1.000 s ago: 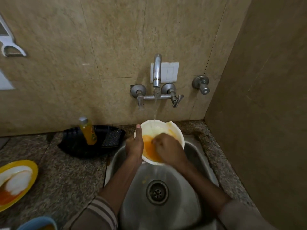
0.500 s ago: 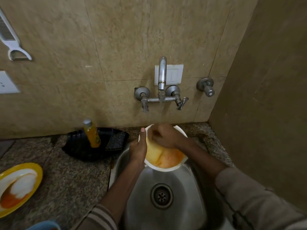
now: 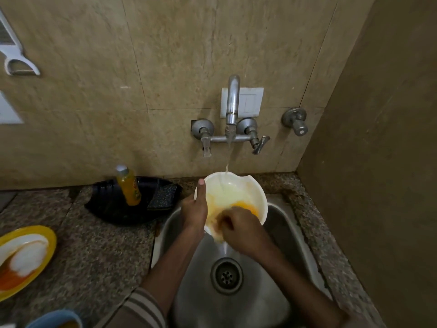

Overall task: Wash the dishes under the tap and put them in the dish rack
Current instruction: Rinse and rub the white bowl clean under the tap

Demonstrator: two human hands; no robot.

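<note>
Swinging back from the far rim, your right hand (image 3: 238, 227) rubbed the near side of the bowl (image 3: 250, 192), fingers curled, whether round anything I cannot tell. Your left hand (image 3: 194, 209) gripped its rim over the back edge of the sink (image 3: 283, 233). Water from the tap (image 3: 233, 100) now fell inside, so rinsing continued. A soiled yellow plate (image 3: 47, 240) waited at the left edge of the desk (image 3: 94, 252).

Back wall (image 3: 165, 67): large beige stone-look tiles, thin grout lines. Right side wall (image 3: 378, 162) is plain darker brown and meets it at a corner. Speckled grey-brown granite surface (image 3: 94, 245) below. White switch plate (image 3: 250, 100) mid-wall. Another white plate (image 3: 7, 110) cut off at left edge. White plastic tool (image 3: 14, 55) hangs upper left. Light dim, warm.
</note>
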